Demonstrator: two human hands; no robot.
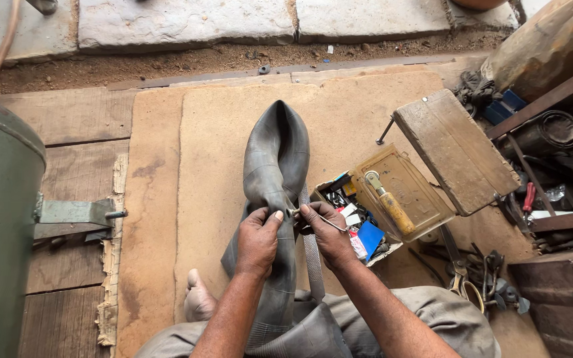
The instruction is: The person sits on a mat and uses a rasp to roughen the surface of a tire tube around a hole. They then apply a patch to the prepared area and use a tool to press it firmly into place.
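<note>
While the left hand (257, 240) pinches the black inner tube (274, 166) at frame centre, the right hand (326, 233) grips a thin metal tool (323, 220) at its valve; farther right sits an open wooden toolbox (406, 192).

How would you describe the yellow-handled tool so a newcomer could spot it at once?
Start at the open wooden toolbox right of the black inner tube. The yellow-handled tool lies diagonally on the box's inner tray, metal head toward the top left. Its thick yellow handle sets it apart from the small packets and blue pieces beside it.
</note>
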